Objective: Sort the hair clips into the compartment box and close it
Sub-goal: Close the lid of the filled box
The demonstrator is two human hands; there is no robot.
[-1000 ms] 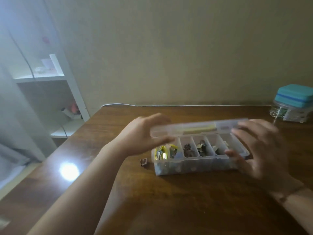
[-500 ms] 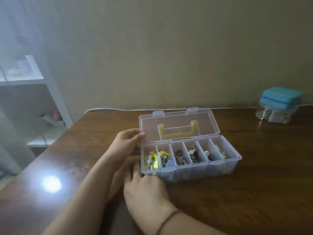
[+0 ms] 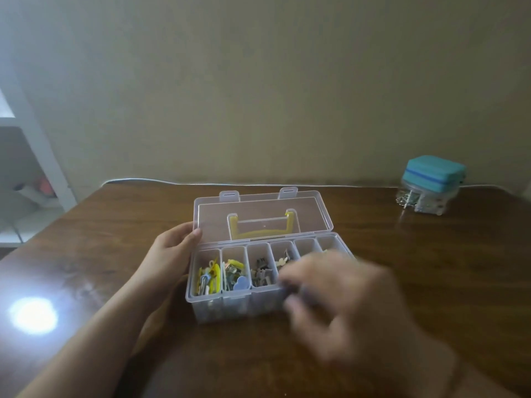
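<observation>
Steadying the open compartment box (image 3: 258, 300) on the tabletop (image 3: 431, 282), our left hand (image 3: 175, 248) grips its lid corner; our blurred right hand's (image 3: 339, 300) grip we cannot tell.

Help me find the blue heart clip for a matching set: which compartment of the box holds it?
The second compartment from the left end of the compartment box: a pale blue heart lies at its near end; no other visible compartment shows one.

right hand (image 3: 342, 305) blurred, hiding compartment box (image 3: 230, 305) right front
</observation>
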